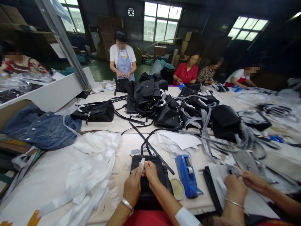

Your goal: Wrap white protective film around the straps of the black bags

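A black bag [150, 191] lies on the table close in front of me, its dark straps stretching away from me. Above it, my left hand [133, 185] pinches a small white strip [142, 164] that points upward. My right hand [150, 172] meets it from the right, fingers closed at the strip's edge; whether they grip the strip or something smaller is too small to tell. To the right of the bag are a round pale disc [177, 189] and a blue tape dispenser [188, 175].
Black bags [147, 95] are piled mid-table. White wrapping sheets [91, 169] and a denim garment [44, 127] lie left. A co-worker's hands [236, 188] work close at the right. Several people are around the table. A metal post [66, 44] rises at the left.
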Action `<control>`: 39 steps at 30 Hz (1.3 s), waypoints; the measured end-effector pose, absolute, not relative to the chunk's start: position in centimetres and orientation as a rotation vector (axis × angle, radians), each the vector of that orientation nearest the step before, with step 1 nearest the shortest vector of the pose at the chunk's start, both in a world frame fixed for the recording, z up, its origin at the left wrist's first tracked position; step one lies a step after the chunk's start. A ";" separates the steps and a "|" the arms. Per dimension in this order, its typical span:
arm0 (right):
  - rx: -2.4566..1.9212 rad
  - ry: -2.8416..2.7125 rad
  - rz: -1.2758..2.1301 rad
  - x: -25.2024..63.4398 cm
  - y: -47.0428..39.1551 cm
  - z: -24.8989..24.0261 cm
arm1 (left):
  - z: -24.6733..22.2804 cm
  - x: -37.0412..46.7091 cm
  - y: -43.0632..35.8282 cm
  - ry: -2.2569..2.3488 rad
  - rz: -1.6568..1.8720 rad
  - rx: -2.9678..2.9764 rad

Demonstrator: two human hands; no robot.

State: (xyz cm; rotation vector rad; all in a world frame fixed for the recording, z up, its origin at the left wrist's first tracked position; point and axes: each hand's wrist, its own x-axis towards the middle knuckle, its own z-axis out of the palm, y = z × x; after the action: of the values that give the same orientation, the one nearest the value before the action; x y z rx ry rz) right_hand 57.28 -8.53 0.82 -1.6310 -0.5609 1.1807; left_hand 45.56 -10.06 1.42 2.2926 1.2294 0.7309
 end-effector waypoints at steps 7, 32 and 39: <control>-1.557 -0.451 1.253 58.6 -9.0 1.8 | 1.5 45.9 -10.6 1.165 0.613 2.384; -1.912 -1.182 0.589 67.6 -16.7 4.4 | 2.6 48.5 -6.9 1.212 0.357 1.131; -2.570 -0.668 0.317 78.9 -25.9 4.6 | 2.7 47.4 -6.6 1.192 0.312 1.121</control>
State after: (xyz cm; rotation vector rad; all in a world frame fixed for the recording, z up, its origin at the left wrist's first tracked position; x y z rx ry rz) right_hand 78.94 -25.89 4.65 -2.5695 -0.6677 0.3174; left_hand 47.36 -6.63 2.70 1.1207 1.1922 0.3118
